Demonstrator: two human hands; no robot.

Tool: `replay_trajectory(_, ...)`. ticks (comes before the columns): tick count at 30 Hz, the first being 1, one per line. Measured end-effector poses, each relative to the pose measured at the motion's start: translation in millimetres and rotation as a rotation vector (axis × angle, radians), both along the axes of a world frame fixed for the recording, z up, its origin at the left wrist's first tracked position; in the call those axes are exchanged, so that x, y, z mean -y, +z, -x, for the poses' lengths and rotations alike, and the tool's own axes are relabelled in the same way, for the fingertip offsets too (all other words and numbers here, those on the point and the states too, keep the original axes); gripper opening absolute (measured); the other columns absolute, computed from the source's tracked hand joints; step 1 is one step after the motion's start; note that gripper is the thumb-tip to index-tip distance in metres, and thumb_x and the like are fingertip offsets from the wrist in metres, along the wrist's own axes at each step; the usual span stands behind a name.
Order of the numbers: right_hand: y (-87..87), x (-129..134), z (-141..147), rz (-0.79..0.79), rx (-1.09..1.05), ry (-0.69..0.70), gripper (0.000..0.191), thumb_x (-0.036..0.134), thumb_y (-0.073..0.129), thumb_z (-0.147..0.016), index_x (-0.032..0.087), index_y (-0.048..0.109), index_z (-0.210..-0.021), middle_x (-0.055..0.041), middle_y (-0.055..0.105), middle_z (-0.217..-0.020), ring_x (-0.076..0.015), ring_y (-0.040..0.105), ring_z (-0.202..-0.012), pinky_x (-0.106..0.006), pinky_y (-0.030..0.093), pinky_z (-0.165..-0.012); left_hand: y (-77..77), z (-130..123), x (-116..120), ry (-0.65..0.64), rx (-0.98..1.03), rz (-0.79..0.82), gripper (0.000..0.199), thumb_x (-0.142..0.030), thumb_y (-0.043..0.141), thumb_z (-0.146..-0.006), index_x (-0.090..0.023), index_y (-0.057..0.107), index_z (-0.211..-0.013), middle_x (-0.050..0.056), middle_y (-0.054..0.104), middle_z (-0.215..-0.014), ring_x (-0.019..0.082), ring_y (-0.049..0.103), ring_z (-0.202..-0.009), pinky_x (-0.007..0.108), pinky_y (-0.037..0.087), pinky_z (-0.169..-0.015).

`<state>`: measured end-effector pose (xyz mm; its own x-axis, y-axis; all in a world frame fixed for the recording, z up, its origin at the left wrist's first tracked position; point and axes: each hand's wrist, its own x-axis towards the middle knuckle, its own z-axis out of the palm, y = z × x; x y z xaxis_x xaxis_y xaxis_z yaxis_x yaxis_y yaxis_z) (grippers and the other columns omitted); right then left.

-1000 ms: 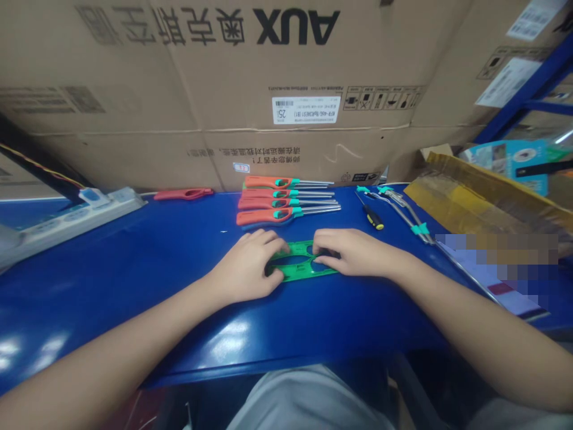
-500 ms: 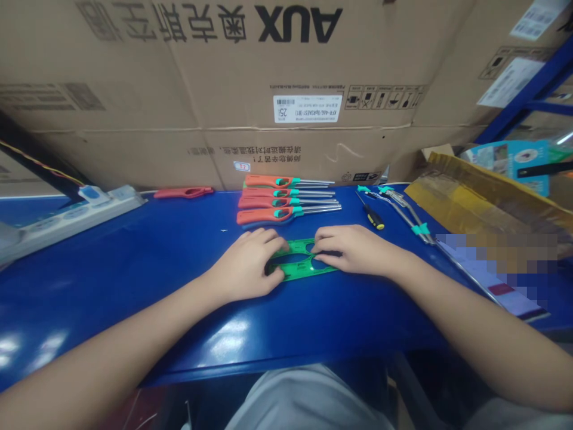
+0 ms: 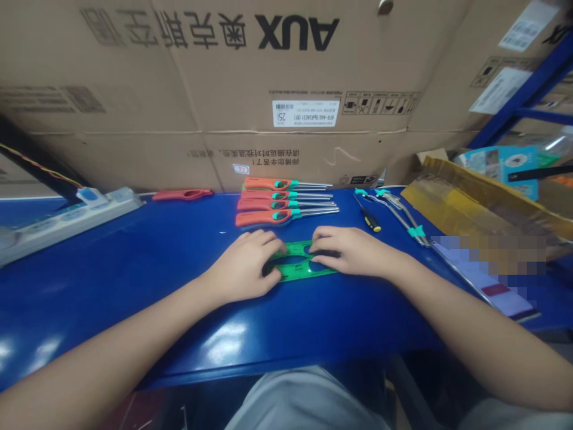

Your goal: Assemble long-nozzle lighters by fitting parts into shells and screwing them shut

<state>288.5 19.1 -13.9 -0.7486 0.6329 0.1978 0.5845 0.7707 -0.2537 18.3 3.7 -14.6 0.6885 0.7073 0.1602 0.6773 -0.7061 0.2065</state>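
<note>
Two green plastic lighter handle halves (image 3: 296, 272) lie side by side on the blue table in front of me, with a dark gap between them. My left hand (image 3: 244, 266) grips their left ends, thumb on the near half and fingers on the far one. At the right, my right hand (image 3: 356, 251) has its curled fingers on both halves around the oval openings. My fingers hide the ends of the green parts. Just beyond my hands, several orange-red long-nosed lighters (image 3: 259, 218) with teal collars and metal tubes lie in a stack of rows.
A red handle shell (image 3: 181, 195) lies back left beside a white power strip (image 3: 67, 221). Right of the lighters are a black-yellow screwdriver (image 3: 370, 221) and metal tubes with teal ends (image 3: 400, 212). A taped box (image 3: 474, 197) stands at right; a cardboard wall (image 3: 201, 101) closes the back.
Both hands keep nearly the same hold on the green halves. The view has shifted slightly; nothing else has visibly moved.
</note>
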Motion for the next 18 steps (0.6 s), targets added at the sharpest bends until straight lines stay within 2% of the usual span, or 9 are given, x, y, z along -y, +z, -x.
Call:
replay_trajectory(2, 2.9, -3, -4, -0.044, -0.058, -0.078, 0.023, 0.037, 0.059, -0.098, 0.023, 0.072, -0.111, -0.0055, 0.070, -0.111, -0.0179, 0.067, -0.093, -0.028, 0.050, -0.079, 1.2, 0, 0, 0.000, 0.019, -0.016, 0.025, -0.024, 0.059, -0.085, -0.020, 0.064, -0.109, 0.007, 0.066, -0.108, 0.029, 0.060, -0.105, 0.045, 0.048, -0.091)
replay_trajectory(4, 7.8, -9, -11, -0.122, -0.092, -0.251, 0.024, 0.037, 0.057, -0.098, 0.023, 0.072, -0.109, -0.0057, 0.071, -0.110, -0.0199, 0.067, -0.099, -0.029, 0.050, -0.082, 2.1, -1, 2, -0.013, 0.049, -0.025, 0.025, -0.028, 0.059, -0.088, -0.019, 0.063, -0.111, 0.008, 0.066, -0.110, 0.028, 0.060, -0.105, 0.044, 0.048, -0.092)
replay_trajectory(6, 13.1, -19, -21, -0.169, -0.075, -0.520, 0.023, 0.035, 0.055, -0.097, 0.023, 0.073, -0.103, -0.0052, 0.073, -0.107, -0.0209, 0.068, -0.097, -0.030, 0.050, -0.081, 1.8, -3, 6, -0.049, 0.070, -0.026, 0.027, -0.032, 0.057, -0.093, -0.019, 0.062, -0.116, 0.008, 0.065, -0.112, 0.028, 0.060, -0.106, 0.044, 0.048, -0.093)
replay_trajectory(9, 18.1, -36, -45, -0.088, 0.088, -0.938, 0.024, 0.036, 0.053, -0.096, 0.025, 0.072, -0.105, -0.0052, 0.072, -0.114, -0.0238, 0.067, -0.106, -0.032, 0.050, -0.085, -2.0, -5, 12, -0.116, 0.079, -0.017, 0.034, -0.038, 0.053, -0.098, -0.020, 0.060, -0.126, 0.009, 0.064, -0.120, 0.028, 0.059, -0.111, 0.044, 0.047, -0.095)
replay_trajectory(14, 11.4, -58, -93, 0.013, 0.190, -1.185, 0.035, 0.031, 0.059, -0.091, 0.014, 0.067, -0.121, -0.0209, 0.066, -0.126, -0.0354, 0.064, -0.116, -0.041, 0.051, -0.087, -9.3, -7, 14, -0.171, 0.079, 0.021, 0.035, -0.041, 0.052, -0.101, -0.023, 0.058, -0.130, 0.009, 0.061, -0.130, 0.028, 0.057, -0.117, 0.044, 0.046, -0.099)
replay_trajectory(16, 4.9, -63, -107, 0.073, 0.226, -1.261, 0.041, 0.033, 0.064, -0.088, 0.009, 0.066, -0.120, -0.0269, 0.066, -0.122, -0.0383, 0.066, -0.112, -0.044, 0.052, -0.084, -9.3, -6, 12, -0.167, 0.064, 0.024, 0.034, -0.041, 0.051, -0.101, -0.023, 0.060, -0.129, 0.010, 0.062, -0.129, 0.028, 0.058, -0.116, 0.044, 0.046, -0.098)
replay_trajectory(18, -1.6, -68, -114, 0.125, 0.244, -1.290, 0.035, 0.031, 0.065, -0.088, 0.009, 0.069, -0.114, -0.0258, 0.070, -0.112, -0.0363, 0.068, -0.107, -0.042, 0.053, -0.083, -7.5, -6, 11, -0.159, 0.045, 0.013, 0.032, -0.040, 0.050, -0.101, -0.022, 0.061, -0.126, 0.010, 0.062, -0.126, 0.028, 0.059, -0.114, 0.044, 0.047, -0.097)
